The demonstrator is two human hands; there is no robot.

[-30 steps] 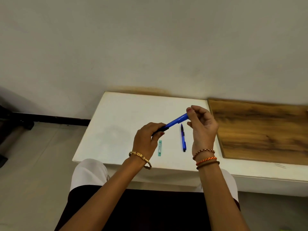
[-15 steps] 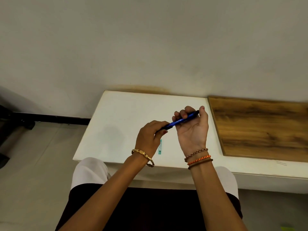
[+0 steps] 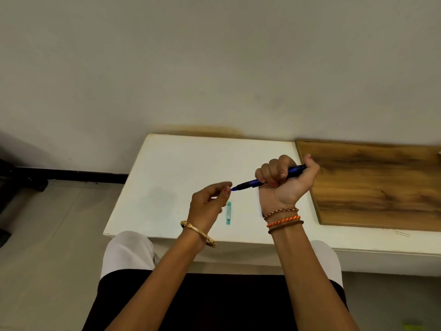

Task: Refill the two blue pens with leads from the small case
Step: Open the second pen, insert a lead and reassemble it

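**Colours and Patterns**

The pen (image 3: 269, 178), centre right of the frame, is blue with a black grip section. The small case (image 3: 228, 212), just below centre, is teal. The table (image 3: 181, 168) is white. The board (image 3: 372, 185), at right, is brown with darker wood-grain streaks. The bangle (image 3: 198, 233) is gold. The bracelets (image 3: 282, 218) are brown and orange, in braided patterns. The wall (image 3: 214, 63), upper frame, is plain off-white.

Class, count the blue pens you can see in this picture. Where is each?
1. The blue pen with a black tip is gripped in the right hand. A second may be hidden behind that hand.
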